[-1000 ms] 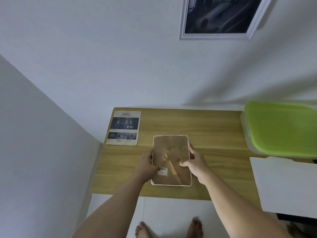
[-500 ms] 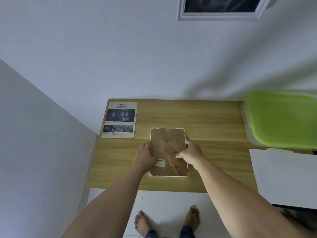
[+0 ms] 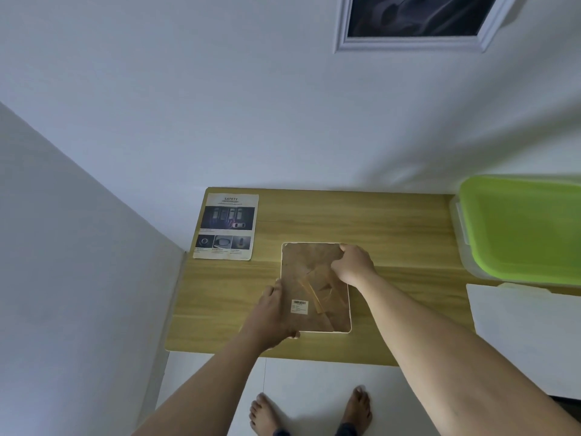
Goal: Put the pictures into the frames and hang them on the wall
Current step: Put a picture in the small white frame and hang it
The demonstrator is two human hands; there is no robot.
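Note:
A white-edged picture frame (image 3: 309,278) lies face down on the wooden table (image 3: 393,234), its brown backing board and a barcode sticker showing. My left hand (image 3: 273,313) holds the frame's near left edge, fingers curled round it. My right hand (image 3: 353,262) rests on the backing near the far right corner, fingers bent onto the board. A printed picture headed "SAFETY" (image 3: 227,226) lies flat at the table's far left. A framed dark picture (image 3: 418,17) hangs on the wall above.
A clear box with a green lid (image 3: 522,228) stands at the table's right end. A white sheet (image 3: 528,335) lies in front of it. The side wall runs close along the left. My bare feet stand on the white floor below.
My right hand has moved from the frame's middle right edge up to its far right corner. My left hand has slid down toward the near left edge. The frame stays flat.

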